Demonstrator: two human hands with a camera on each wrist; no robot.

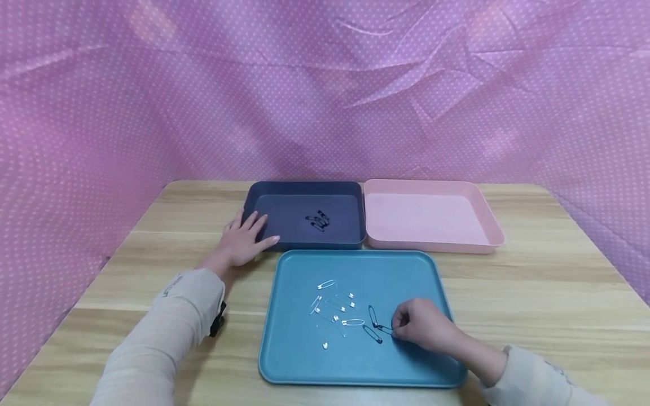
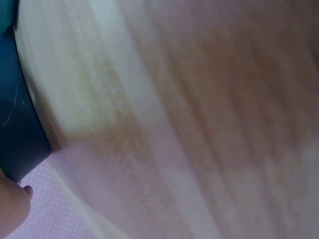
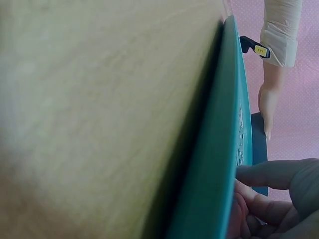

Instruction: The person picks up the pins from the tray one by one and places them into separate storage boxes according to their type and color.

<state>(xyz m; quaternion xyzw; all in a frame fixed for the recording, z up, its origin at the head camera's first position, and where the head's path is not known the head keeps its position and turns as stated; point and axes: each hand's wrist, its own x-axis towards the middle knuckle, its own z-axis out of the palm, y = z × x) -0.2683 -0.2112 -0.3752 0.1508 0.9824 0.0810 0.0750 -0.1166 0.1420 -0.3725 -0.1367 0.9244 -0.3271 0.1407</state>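
My right hand (image 1: 424, 324) is low over the right part of a teal tray (image 1: 304, 363), its thumb and forefinger pinching one end of a black safety pin (image 1: 384, 329). Two other black safety pins (image 1: 373, 334) lie just left of those fingertips. In the right wrist view the thumb (image 3: 266, 173) and forefinger come together past the tray's rim. My left hand (image 1: 241, 241) has its fingers spread over the left rim of a navy tray (image 1: 284, 214) and holds nothing. A small pile of black safety pins (image 1: 319, 221) sits inside that navy tray.
Several silver safety pins (image 1: 353, 322) are scattered across the middle of the teal tray. A pink tray (image 1: 416, 217) stands beside the navy one, both behind the teal tray on a wooden table (image 1: 548, 293). Dotted pink cloth (image 1: 315, 101) hangs around the back and sides.
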